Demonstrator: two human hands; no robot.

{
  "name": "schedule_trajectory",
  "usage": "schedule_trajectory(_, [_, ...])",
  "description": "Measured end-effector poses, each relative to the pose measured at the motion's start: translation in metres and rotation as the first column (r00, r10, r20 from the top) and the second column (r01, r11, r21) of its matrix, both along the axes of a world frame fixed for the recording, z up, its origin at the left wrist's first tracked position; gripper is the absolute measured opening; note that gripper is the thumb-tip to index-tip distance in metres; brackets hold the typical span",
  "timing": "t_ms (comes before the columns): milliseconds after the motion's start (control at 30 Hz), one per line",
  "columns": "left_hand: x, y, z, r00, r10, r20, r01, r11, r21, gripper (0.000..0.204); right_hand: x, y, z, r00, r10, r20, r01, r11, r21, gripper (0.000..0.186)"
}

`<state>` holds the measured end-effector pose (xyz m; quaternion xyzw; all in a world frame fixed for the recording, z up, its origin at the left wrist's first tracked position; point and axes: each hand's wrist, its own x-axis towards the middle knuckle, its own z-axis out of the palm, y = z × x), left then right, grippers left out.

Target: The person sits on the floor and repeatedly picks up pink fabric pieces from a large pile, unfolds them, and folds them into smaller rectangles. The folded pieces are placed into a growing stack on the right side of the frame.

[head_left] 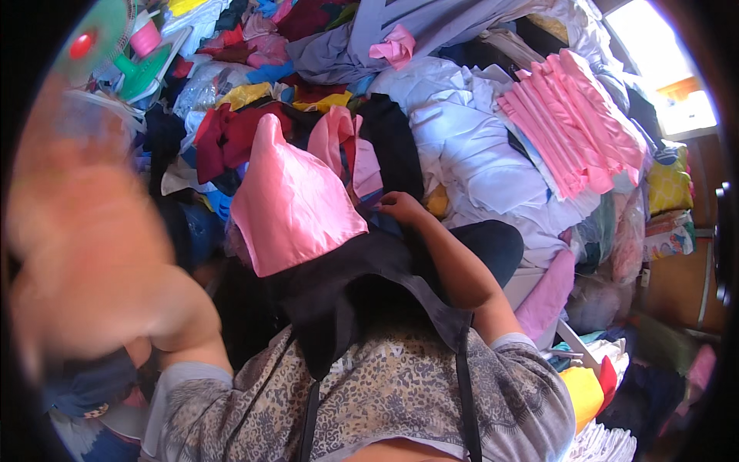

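My left hand [73, 146] is raised at the far left, close to the fan, and smeared by motion, so its fingers do not show. A satin-like pink cloth piece [296, 208] lies over my lap, its upper corner peaked, on a black apron [339, 269]. To the right of it, my right hand [398, 206] rests low with its fingers bent together against dark cloth. What those fingers hold, if anything, is too small to make out. Just beyond them is a folded pink piece [335, 142] with a lilac part [366, 165], beside black fabric [391, 142].
A green fan [142, 71] stands at the far left, by a pink thread spool [145, 37]. White cloth [462, 138] is heaped to the right, with a stack of folded pink pieces [573, 127] on it. Maroon pieces [231, 142] and other fabrics pile up ahead.
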<state>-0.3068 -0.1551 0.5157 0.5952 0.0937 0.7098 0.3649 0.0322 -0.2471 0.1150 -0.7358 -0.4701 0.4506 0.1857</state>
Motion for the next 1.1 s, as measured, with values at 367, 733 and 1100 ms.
schedule_trajectory(367, [-0.021, -0.025, -0.29, 0.288, -0.001, -0.958, -0.491, 0.858, -0.149, 0.094, -0.024, 0.056, -0.048, 0.939, 0.118, 0.323, -0.164, 0.98, 0.117, 0.056])
schedule_trajectory(733, [-0.019, -0.017, -0.278, 0.288, 0.001, -0.958, -0.49, 0.859, -0.147, 0.091, -0.035, 0.091, -0.11, 0.692, 0.596, 0.407, -0.519, 0.803, -0.294, 0.037])
schedule_trajectory(1100, [-0.024, -0.011, -0.289, 0.33, -0.023, -0.944, -0.465, 0.866, -0.184, 0.091, 0.026, 0.074, -0.09, 0.837, -0.388, 0.385, 0.275, 0.908, 0.317, 0.013])
